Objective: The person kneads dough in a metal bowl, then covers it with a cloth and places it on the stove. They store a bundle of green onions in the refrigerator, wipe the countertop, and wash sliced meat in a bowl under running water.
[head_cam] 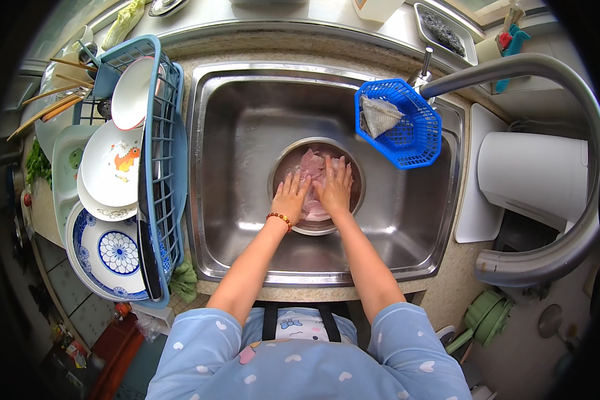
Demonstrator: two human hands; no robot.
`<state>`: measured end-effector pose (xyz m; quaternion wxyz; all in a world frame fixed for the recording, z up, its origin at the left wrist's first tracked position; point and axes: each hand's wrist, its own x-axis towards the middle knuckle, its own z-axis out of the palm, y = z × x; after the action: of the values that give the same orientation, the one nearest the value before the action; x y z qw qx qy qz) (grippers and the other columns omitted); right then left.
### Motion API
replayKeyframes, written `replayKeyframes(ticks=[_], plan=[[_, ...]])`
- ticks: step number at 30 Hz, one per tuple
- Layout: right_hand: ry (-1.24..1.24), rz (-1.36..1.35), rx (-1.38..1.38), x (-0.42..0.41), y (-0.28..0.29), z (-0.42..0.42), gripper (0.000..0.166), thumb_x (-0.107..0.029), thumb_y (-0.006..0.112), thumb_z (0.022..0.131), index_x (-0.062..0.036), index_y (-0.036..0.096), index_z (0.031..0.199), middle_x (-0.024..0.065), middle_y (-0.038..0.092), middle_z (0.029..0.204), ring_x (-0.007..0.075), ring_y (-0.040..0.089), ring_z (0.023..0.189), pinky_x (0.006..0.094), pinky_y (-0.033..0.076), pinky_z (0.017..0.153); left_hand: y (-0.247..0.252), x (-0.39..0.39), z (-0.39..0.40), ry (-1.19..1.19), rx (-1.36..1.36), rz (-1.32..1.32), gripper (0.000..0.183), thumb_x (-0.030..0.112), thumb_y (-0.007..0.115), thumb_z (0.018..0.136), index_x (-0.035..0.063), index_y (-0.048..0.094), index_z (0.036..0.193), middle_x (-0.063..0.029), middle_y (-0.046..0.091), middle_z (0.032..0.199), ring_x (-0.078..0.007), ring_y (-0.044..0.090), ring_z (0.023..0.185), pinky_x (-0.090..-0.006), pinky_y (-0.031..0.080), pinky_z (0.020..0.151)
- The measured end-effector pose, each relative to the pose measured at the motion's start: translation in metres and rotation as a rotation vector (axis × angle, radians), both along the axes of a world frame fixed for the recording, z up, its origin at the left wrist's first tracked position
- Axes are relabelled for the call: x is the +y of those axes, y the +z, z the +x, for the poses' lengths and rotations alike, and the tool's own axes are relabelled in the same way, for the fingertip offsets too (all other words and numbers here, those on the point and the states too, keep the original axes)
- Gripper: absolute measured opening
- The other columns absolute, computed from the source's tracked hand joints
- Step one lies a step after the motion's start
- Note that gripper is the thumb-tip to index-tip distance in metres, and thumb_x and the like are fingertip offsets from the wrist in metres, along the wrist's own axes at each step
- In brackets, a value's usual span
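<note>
Pieces of raw meat [314, 207] lie in water in a round metal bowl [276, 215] on the floor of a stainless steel sink [235, 190]. My left hand [291, 197], with a beaded bracelet at the wrist, presses flat on the meat at the bowl's left side. Against the meat on the right rests my right hand [335, 187], fingers spread. Neither hand is closed around a piece. The undersides of both hands are hidden.
A blue plastic basket [415, 145] holding a cloth-like pad [380, 117] hangs at the sink's upper right, beside the curved faucet [525, 62]. Left of the sink stands a dish rack [162, 175] with plates [112, 165] and bowls. A white board [472, 200] lies at the right.
</note>
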<state>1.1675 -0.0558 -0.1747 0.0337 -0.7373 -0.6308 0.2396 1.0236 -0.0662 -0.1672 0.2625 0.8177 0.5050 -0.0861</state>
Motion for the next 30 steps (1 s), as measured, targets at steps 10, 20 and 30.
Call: replayKeyframes(ticks=[10, 20, 30], plan=[[0.133, -0.015, -0.155, -0.016, -0.052, 0.004, 0.041, -0.021, 0.056, 0.076, -0.0108, 0.045, 0.114, 0.0199, 0.042, 0.123, 0.0401, 0.049, 0.102, 0.0493, 0.04, 0.083, -0.02, 0.02, 0.021, 0.151, 0.093, -0.093, 0.068, 0.012, 0.054, 0.078, 0.0274, 0.024, 0.137, -0.0146, 0.054, 0.106, -0.0335, 0.056, 0.091, -0.0441, 0.047, 0.076], [0.016, 0.218, -0.135, 0.006, -0.006, 0.028, 0.044, -0.017, 0.05, 0.082, -0.0082, 0.035, 0.123, 0.0228, 0.045, 0.121, 0.0397, 0.047, 0.107, 0.0466, 0.039, 0.089, -0.031, 0.026, 0.003, 1.001, -0.624, -0.694, 0.03, 0.013, 0.058, 0.077, 0.0092, 0.06, 0.107, -0.0186, 0.034, 0.127, -0.036, 0.038, 0.115, -0.0364, 0.032, 0.099], [0.09, -0.429, 0.137, 0.006, -0.022, -0.008, 0.062, -0.013, 0.061, 0.074, -0.0099, 0.034, 0.129, 0.0242, 0.043, 0.12, 0.0399, 0.044, 0.112, 0.0445, 0.037, 0.093, -0.034, -0.001, 0.021, 1.405, -0.721, -0.407, 0.04, 0.007, 0.056, 0.082, 0.0034, 0.043, 0.12, -0.0131, 0.044, 0.12, -0.0263, 0.047, 0.108, -0.0359, 0.039, 0.092]])
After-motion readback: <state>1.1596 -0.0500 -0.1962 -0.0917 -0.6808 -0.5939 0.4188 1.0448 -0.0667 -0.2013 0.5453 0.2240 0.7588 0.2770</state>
